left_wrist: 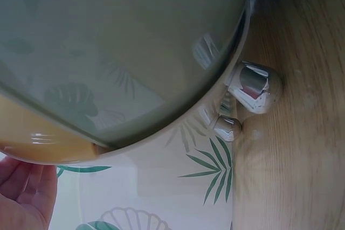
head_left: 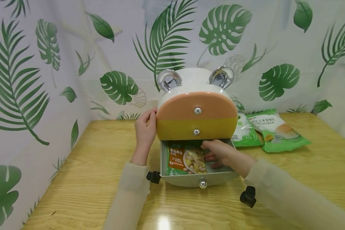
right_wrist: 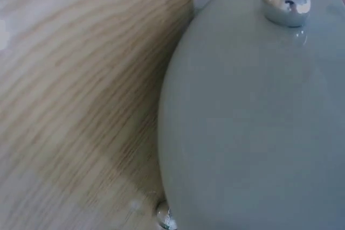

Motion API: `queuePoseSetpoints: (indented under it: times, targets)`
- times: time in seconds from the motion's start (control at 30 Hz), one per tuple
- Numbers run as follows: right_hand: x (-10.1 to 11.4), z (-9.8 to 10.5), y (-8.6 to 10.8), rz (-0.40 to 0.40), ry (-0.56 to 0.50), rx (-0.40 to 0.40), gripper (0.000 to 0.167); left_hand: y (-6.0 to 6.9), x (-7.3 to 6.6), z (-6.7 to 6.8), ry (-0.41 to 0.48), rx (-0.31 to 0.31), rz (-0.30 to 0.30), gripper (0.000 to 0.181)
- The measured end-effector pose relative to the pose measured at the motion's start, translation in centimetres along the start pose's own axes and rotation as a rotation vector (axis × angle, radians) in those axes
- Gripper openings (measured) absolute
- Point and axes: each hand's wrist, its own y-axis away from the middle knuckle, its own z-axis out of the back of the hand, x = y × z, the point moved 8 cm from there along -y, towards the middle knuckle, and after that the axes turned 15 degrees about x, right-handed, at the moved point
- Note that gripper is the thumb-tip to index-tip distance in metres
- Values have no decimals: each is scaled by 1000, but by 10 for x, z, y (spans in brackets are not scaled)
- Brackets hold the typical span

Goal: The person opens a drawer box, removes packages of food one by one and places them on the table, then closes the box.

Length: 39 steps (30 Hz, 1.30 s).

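Observation:
A rounded, animal-shaped drawer box [head_left: 196,105] with an orange and a yellow drawer front stands on the table. Its lowest grey-green drawer [head_left: 187,179] is pulled out. Inside lies a green and brown food packet [head_left: 187,159] with a picture of food. My left hand [head_left: 145,129] rests against the box's left side, with its fingertips partly hidden behind the edge. Reaching into the drawer, my right hand [head_left: 218,153] has loosely bent fingers at the packet's right edge. In the left wrist view, the left fingers [left_wrist: 38,192] touch the box's side.
Two green and white bags lie behind and right of the box, one a corn starch bag [head_left: 279,131], the other a bag [head_left: 245,132] partly hidden by the box. A leaf-patterned backdrop [head_left: 115,57] stands behind the wooden table [head_left: 109,179].

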Motion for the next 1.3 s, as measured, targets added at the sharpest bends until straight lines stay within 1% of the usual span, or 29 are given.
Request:
queuePoseSetpoints:
  times: [0.2, 0.43, 0.5, 0.57, 0.67, 0.73, 0.8, 0.9, 1.03, 1.13, 1.3]
  targets:
    - [0, 0, -5, 2, -44, 6, 57, 0, -1, 0, -4, -1, -11, 24]
    - [0, -1, -7, 19, -88, 14, 55, -1, -1, -1, 3, 11, -4, 25]
    - [0, -1, -8, 26, -88, 18, 51, -1, 0, -1, 4, 11, -4, 25]
    - [0, -1, -9, 27, -75, 24, 44, -1, 0, -2, 7, 9, -4, 25]
    - [0, -2, -11, 34, -53, 48, 36, -1, 0, -3, 15, 12, -1, 25]
    - [0, -3, -11, 42, -46, 68, 37, 0, 0, -4, 22, 13, 3, 25]
    - [0, -3, -11, 56, -34, 85, 43, 1, 0, -5, 30, 14, 8, 24]
    - [0, 0, -9, 70, -27, 93, 47, 0, 1, -6, 32, 14, 14, 25]
    - [1, 4, -7, 92, -66, 78, 44, -1, 1, -6, 17, 16, 13, 26]
    - [2, 7, -5, 111, -106, 63, 46, 0, 0, -5, 4, 10, 2, 26]
    - [2, 6, -2, 129, -136, 77, 49, 2, -3, -1, -13, -6, -24, 25]
